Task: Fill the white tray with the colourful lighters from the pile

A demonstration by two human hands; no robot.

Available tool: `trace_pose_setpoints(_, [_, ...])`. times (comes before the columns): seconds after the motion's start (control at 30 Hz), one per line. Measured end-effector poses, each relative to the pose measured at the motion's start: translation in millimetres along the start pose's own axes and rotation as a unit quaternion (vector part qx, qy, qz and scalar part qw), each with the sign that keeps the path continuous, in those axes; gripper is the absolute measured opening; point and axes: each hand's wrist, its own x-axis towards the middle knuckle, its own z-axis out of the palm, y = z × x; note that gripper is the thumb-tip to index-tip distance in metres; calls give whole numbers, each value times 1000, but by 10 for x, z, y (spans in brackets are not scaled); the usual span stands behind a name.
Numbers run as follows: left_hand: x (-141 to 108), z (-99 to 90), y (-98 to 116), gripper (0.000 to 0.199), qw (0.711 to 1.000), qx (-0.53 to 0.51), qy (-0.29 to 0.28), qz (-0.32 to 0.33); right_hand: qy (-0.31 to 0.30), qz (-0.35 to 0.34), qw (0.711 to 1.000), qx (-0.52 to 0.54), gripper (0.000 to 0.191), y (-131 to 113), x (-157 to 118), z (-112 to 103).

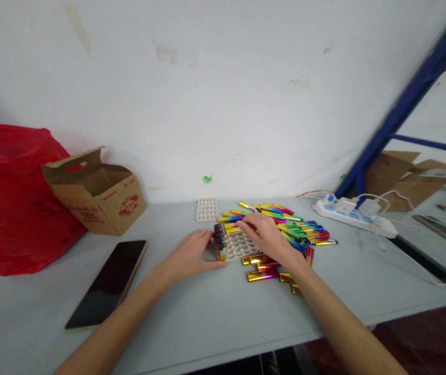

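My left hand (194,253) is curled around the ends of a short row of lighters (220,241) with black tops, its thumb at the near end and fingers at the far end. They stand upright at the left side of a pale tray with round holes (242,245). Over that tray, my right hand (264,233) has its fingers closed together by a shiny gold lighter (231,227); the fingertips partly hide the grip. Many metallic, rainbow-coloured lighters (301,232) lie in a pile behind and right of this hand. Several gold and red ones (262,275) lie nearer, below its wrist.
A second pale holed tray (206,209) lies by the wall. At left are a dark phone (109,281), an open cardboard box (101,200) and a red plastic bag (15,198). To the right, a white power strip (354,216) trails cables beside a blue metal frame (398,112).
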Motion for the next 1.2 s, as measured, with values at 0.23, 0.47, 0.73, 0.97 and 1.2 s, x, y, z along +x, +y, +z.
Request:
trace_pose_setpoints(0.23, [28, -45, -103, 59, 999, -29, -23, -25, -132, 165, 952, -221, 31, 295, 567, -2])
trace_pose_setpoints(0.47, [12, -154, -135, 53, 999, -26, -33, 14, -132, 152, 957, -207, 26, 372, 659, 106])
trace_pose_setpoints(0.73, [-10, -102, -152, 57, 999, -12, -29, 20, 63, 91, 992, 53, 29, 409, 486, -174])
trace_pose_setpoints(0.97, [30, 2, -128, 72, 1000, -21, -7, -9, 95, 112, 926, 346, 49, 45, 418, -268])
trace_pose_setpoints(1.2, [15, -54, -148, 65, 1000, -12, 0, -2, -36, 146, 830, 537, 58, -295, 254, 14])
